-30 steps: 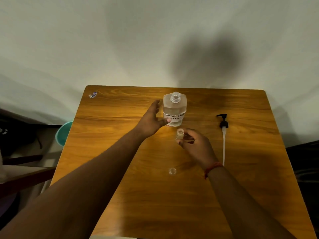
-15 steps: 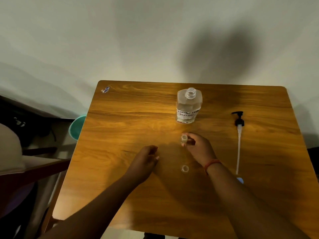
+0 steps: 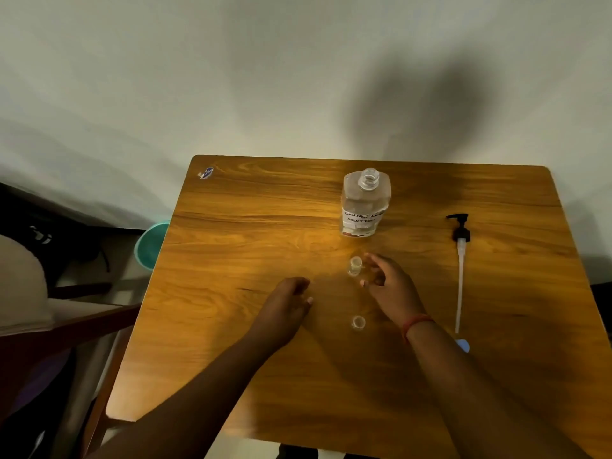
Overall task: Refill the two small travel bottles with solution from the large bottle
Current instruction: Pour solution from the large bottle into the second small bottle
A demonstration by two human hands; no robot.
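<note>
Travel bottle (image 3: 354,266) stands upright, uncapped, just left of my right hand (image 3: 389,286); fingers loosely curled beside it, gripping nothing. Second small bottle (image 3: 358,322) sits nearer me than the first, between my wrists. Large bottle (image 3: 364,203) upright, neck open, beyond the travel bottle. Left hand (image 3: 287,306) rests left of it, empty, farther off. Pump head (image 3: 459,263) lies well right. Wooden table (image 3: 231,226), pale wall (image 3: 231,77) behind.
</note>
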